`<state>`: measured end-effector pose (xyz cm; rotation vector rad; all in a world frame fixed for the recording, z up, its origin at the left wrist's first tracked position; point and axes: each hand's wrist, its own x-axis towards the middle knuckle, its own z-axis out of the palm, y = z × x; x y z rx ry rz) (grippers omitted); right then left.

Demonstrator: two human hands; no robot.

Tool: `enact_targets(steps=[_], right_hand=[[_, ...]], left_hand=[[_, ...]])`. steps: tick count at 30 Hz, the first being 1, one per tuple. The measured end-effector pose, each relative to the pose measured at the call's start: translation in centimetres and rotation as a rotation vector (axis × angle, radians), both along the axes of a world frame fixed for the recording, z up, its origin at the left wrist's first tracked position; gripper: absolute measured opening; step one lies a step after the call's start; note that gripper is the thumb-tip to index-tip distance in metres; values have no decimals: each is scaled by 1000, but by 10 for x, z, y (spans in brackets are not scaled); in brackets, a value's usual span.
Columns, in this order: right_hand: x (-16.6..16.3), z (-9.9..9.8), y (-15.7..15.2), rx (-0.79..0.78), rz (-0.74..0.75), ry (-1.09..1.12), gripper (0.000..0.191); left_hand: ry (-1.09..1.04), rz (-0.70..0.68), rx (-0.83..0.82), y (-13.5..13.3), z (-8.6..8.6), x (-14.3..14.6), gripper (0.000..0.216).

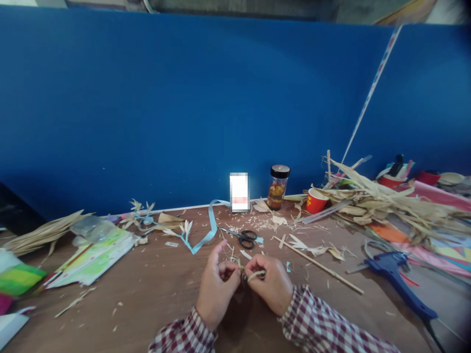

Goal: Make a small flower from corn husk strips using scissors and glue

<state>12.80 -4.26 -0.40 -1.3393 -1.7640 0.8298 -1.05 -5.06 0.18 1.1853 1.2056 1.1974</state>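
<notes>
My left hand (217, 287) is at the near middle of the table, thumb and forefinger pinched together, with one finger raised. Fingertip to fingertip with it, my right hand (271, 283) also pinches. Between them runs a thin strip of dried husk (256, 276), pale and curled, partly hidden by the fingers. Just beyond the hands lie black-handled scissors (246, 239), blades to the left. A light blue ribbon (209, 236) bends across the table, its near end by a small husk flower (187, 233).
A blue glue gun (401, 279) and a thin stick (320, 266) lie to the right. Behind stand a lidded jar (277, 189), a red paper cup (315, 201) and a heap of dried husks (375, 196). Painted paper (95, 260) lies left. A blue partition (184, 108) closes the back.
</notes>
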Motion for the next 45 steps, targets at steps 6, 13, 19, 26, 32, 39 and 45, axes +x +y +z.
enact_targets(steps=[6,13,19,26,32,39,45], right_hand=[[1,-1,0,11,-7,-7,8],[0,1,0,14,-26,-7,9],[-1,3,0,-2,-3,21,8],[0,4,1,-56,34,109,9],[1,4,1,-66,40,112,11],[1,6,2,-94,53,137,6],[3,2,6,-200,122,264,7]], left_hand=[[-26,-27,-75,4,-2,-3,73],[-53,-36,-61,4,-6,-3,71],[-145,-40,-117,6,-11,-2,73],[-173,-59,-151,6,-8,-5,75],[-126,-52,-131,6,-6,-5,71],[-155,-55,-150,6,-8,-4,57],[-284,-58,-219,5,-8,0,30]])
